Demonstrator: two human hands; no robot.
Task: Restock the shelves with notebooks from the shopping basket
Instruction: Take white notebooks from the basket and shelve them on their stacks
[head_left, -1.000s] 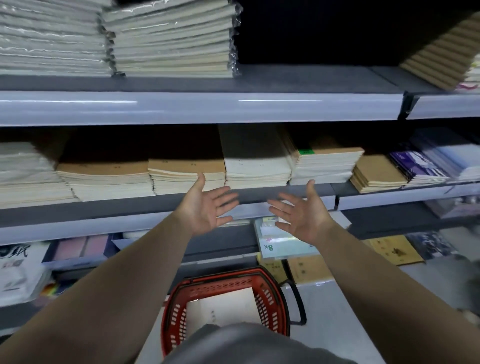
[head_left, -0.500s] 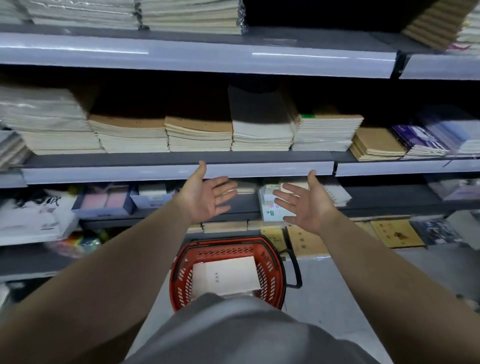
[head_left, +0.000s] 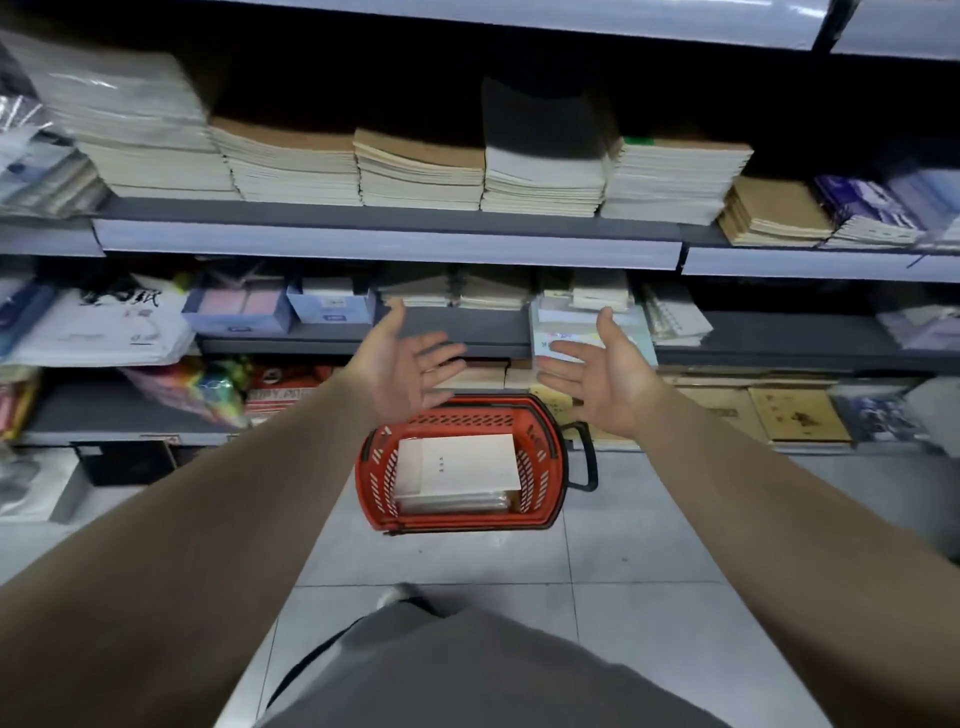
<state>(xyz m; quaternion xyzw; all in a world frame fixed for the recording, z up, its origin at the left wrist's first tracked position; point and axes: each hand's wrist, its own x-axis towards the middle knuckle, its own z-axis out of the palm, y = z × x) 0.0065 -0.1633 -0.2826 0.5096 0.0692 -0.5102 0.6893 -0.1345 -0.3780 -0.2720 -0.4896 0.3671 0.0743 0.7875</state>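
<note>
A red shopping basket (head_left: 545, 457) stands on the tiled floor in front of the shelves. A stack of cream notebooks (head_left: 460, 470) lies inside it. My left hand (head_left: 402, 361) and my right hand (head_left: 605, 369) hover above the basket's far rim, palms turned toward each other, fingers spread and holding nothing. Stacks of cream and brown notebooks (head_left: 543, 176) fill the grey middle shelf (head_left: 389, 239) above the hands.
Lower shelves hold boxes, paper packs and a colourful bag (head_left: 197, 384) on the left, brown books (head_left: 800, 415) on the right. Purple notebooks (head_left: 862, 208) lie at the far right of the middle shelf. My grey-clad leg (head_left: 493, 670) fills the bottom of the view.
The view has tilted down, so the shelves have slid up the frame and the whole basket shows. Both empty hands have dropped from the middle shelf to just above the basket.
</note>
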